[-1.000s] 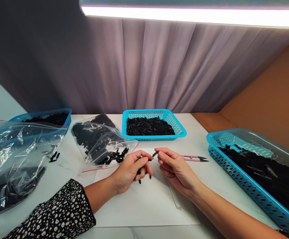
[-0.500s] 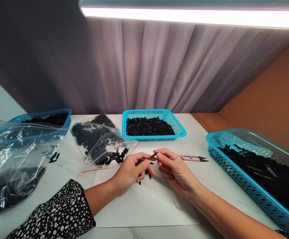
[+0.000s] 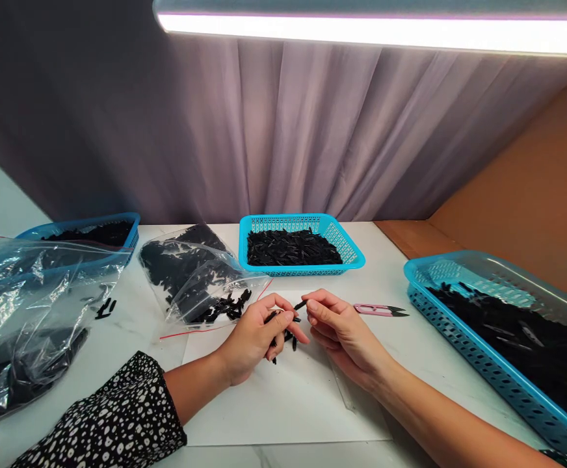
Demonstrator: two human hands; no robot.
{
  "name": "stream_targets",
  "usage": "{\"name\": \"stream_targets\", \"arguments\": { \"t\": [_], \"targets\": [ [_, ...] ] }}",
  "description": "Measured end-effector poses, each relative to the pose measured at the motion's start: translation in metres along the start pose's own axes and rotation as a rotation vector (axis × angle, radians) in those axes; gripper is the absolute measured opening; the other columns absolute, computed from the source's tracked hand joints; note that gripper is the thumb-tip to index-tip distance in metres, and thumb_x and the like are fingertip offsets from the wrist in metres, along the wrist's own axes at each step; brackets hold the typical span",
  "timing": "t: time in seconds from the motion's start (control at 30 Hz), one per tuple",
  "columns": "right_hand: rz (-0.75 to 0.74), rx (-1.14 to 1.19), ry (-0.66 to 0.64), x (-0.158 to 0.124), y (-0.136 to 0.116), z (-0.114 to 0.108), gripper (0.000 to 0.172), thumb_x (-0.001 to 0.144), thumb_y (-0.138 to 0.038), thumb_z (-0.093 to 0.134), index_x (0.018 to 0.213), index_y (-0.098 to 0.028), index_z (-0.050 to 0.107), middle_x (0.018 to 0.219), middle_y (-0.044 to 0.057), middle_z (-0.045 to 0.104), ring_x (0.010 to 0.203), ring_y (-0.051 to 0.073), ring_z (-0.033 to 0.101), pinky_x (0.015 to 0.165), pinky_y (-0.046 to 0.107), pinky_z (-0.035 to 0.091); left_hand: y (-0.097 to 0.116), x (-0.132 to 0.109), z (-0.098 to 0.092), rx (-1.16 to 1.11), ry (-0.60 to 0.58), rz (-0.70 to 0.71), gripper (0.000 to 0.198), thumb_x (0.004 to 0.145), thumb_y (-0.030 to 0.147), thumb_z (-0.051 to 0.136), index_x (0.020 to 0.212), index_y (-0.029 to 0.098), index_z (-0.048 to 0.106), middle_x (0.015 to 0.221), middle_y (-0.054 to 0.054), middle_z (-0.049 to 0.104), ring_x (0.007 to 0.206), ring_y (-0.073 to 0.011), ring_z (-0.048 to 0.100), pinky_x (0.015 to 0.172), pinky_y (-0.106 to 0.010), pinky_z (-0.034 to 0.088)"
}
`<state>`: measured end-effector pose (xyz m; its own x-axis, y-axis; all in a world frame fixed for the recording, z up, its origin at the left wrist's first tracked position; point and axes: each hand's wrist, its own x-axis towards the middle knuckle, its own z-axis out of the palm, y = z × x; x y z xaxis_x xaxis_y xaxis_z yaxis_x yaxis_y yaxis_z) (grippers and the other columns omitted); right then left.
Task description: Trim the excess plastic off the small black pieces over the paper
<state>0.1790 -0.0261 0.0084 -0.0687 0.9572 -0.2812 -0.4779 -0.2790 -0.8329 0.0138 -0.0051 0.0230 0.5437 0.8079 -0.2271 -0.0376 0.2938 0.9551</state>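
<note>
Over the white sheet [image 3: 283, 403] | left hand [image 3: 254, 335] clutches black pieces [image 3: 283, 339] | right hand [image 3: 339, 328] pinches one black piece [image 3: 300, 304] | a loose pinch could drop it among the rest

Black sleeve [image 3: 112, 422] with white spots, left arm only.

Snips [image 3: 380, 311] right of hands, basket [image 3: 346, 249] behind

One head-worn camera is looking forward and down across the table [image 3: 410, 338], sitting close above both hands, facing the curtain [image 3: 283, 130] behind; baskets are flanking the view's left and right edges.
</note>
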Motion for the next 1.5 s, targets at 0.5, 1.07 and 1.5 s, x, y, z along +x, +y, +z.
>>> {"name": "stream_targets", "arguments": {
  "t": [0.5, 1.07, 1.5],
  "targets": [
    [-0.137, -0.317, -0.007, -0.001, 0.004, 0.001, 0.034, 0.068, -0.049, 0.081, 0.072, -0.017, 0.069, 0.057, -0.004, 0.05, 0.047, 0.006, 0.024, 0.047, 0.027, 0.012, 0.004, 0.0, 0.001, -0.048, 0.012, -0.02, 0.034, 0.081, 0.048, 0.064, 0.074, 0.017, 0.051, 0.066, -0.004, 0.072, 0.033, -0.0014, 0.032, 0.043, -0.021, 0.018],
    [-0.331, -0.646, 0.065, -0.003, -0.003, 0.003, 0.014, 0.074, -0.031, 0.062, 0.067, -0.02, 0.059, 0.056, -0.002, 0.05, 0.053, 0.013, 0.038, 0.052, 0.026, 0.029, -0.002, 0.0, 0.0, 0.107, -0.017, 0.022, 0.029, 0.083, 0.044, 0.063, 0.074, 0.017, 0.054, 0.067, -0.001, 0.07, 0.034, -0.0024, 0.036, 0.039, -0.02, 0.025],
    [-0.415, -1.002, -0.015, 0.004, -0.026, -0.012, 0.031, 0.085, -0.047, 0.054, 0.076, -0.02, 0.067, 0.055, -0.004, 0.042, 0.054, 0.014, 0.037, 0.053, 0.027, 0.029, 0.001, 0.0, -0.001, -0.017, 0.012, -0.045, 0.023, 0.082, 0.036, 0.064, 0.074, 0.016, 0.054, 0.066, -0.004, 0.072, 0.033, -0.0008, 0.033, 0.041, -0.019, 0.019]
  ]
}}
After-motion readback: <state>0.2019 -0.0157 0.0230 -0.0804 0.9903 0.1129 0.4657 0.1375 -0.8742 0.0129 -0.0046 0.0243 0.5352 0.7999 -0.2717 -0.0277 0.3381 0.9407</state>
